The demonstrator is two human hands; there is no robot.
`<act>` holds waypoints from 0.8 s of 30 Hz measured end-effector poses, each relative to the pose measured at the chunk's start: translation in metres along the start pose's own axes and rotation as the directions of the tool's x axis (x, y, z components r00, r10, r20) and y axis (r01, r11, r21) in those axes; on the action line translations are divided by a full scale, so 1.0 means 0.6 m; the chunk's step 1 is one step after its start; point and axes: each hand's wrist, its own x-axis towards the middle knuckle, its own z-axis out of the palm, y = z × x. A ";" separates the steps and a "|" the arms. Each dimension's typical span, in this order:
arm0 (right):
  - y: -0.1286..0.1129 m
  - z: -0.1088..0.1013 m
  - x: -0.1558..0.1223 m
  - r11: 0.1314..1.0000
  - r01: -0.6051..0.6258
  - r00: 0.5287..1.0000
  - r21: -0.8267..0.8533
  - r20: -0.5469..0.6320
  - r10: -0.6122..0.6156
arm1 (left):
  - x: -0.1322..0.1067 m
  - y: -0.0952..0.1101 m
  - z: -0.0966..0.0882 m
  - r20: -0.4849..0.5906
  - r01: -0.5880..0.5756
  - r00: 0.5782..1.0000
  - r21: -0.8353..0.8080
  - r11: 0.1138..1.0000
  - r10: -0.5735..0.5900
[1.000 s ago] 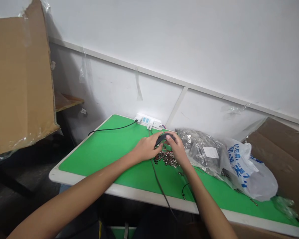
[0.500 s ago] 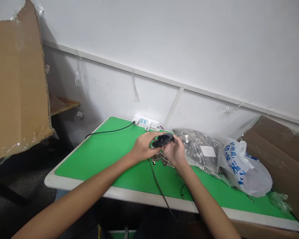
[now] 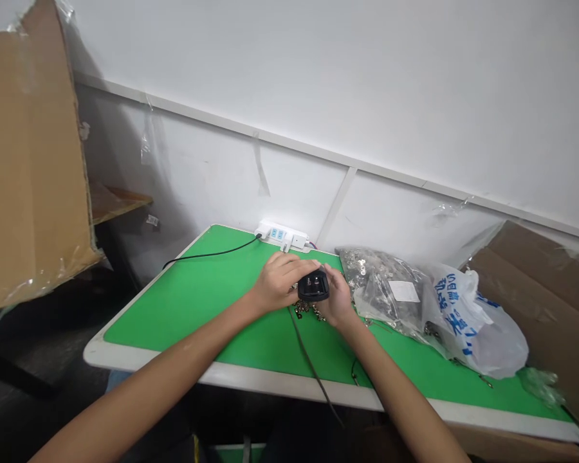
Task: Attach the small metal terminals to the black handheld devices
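Note:
Over the green-topped table, a black plastic case (image 3: 313, 287) is gripped between both hands. Its near end faces me and shows a rectangular recess with small shiny parts inside. My left hand (image 3: 278, 281) wraps its left side, thumb low and fingers over the top. Against the right side press the fingers of my right hand (image 3: 338, 297). Small metal fittings (image 3: 303, 310) lie in a pile beneath and partly behind the hands. A dark cord (image 3: 309, 360) runs from below the hands over the table's front edge; whether it joins the case I cannot tell.
A white power strip (image 3: 284, 236) with a plugged-in black cable (image 3: 212, 254) sits against the wall. To the right lie a clear bag of metal parts (image 3: 381, 276) and a white plastic bag (image 3: 487, 341). Cardboard (image 3: 29, 161) stands at left, more (image 3: 535, 289) at right.
The black case has been turned and tipped so its recessed end now faces me; before, it lay slanted and flatter. Both hands remain on it, with fingers slightly shifted.

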 end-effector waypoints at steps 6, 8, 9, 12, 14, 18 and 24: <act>0.005 -0.005 0.009 0.985 -0.019 0.999 -0.169 0.033 0.025 | -0.006 0.008 0.013 0.018 0.073 0.997 -0.094 0.993 -0.071; 0.001 -0.014 0.016 0.983 0.008 1.000 -0.186 -0.003 -0.009 | -0.005 0.010 0.016 0.044 0.085 0.996 -0.142 0.986 -0.079; -0.005 -0.021 0.020 0.981 0.033 0.998 -0.191 -0.038 -0.041 | -0.003 0.009 0.016 0.057 0.084 0.995 -0.156 0.984 -0.076; -0.031 -0.045 0.032 0.977 0.076 0.979 -0.198 -0.173 -0.111 | 0.004 0.004 0.013 0.063 0.105 0.994 -0.189 0.976 -0.095; -0.050 -0.060 0.039 0.977 0.118 0.955 -0.176 -0.249 -0.160 | 0.009 -0.001 0.008 0.042 0.187 0.982 -0.229 0.955 -0.183; -0.065 -0.078 0.048 0.944 0.280 0.889 -0.173 -0.323 -0.323 | 0.012 -0.002 0.003 0.302 0.504 0.863 -0.446 0.740 -0.405; -0.037 -0.067 0.043 0.795 0.375 0.883 -0.477 -0.077 -0.463 | 0.009 0.010 0.027 0.684 0.806 0.572 -0.572 0.154 -0.454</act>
